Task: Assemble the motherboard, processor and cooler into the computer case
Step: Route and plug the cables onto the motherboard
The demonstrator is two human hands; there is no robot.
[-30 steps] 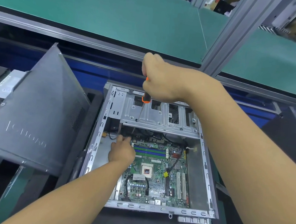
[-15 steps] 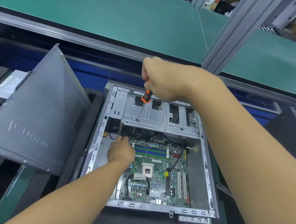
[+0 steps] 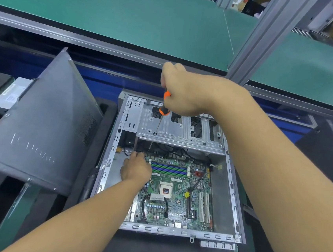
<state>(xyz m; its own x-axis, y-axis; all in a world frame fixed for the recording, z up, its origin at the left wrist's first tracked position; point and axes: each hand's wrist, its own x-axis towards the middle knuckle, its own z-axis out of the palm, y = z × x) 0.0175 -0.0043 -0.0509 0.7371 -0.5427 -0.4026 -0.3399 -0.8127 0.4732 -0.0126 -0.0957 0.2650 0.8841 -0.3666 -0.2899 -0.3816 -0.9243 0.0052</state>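
Observation:
An open grey computer case (image 3: pixel 233 196) lies flat in front of me with a green motherboard (image 3: pixel 176 196) inside it. The board's processor socket (image 3: pixel 165 189) sits near its middle. My right hand (image 3: pixel 183 90) grips an orange-handled screwdriver (image 3: pixel 161 117) above the drive cage (image 3: pixel 181 131); its shaft slants down to the board's far left corner. My left hand (image 3: pixel 135 168) rests at that corner with its fingertips by the screwdriver tip; what they hold is hidden. No cooler is in view.
The case's dark side panel (image 3: pixel 37 133) leans tilted at the left. A green bench (image 3: pixel 122 12) runs across the back, with an aluminium post (image 3: pixel 259 37) rising at the right. Another dark case (image 3: pixel 331 151) stands at the right edge. Black foam lies under the case.
My right hand with the screwdriver has shifted slightly down and its shaft has turned a little. My left hand has edged a bit toward the far left corner.

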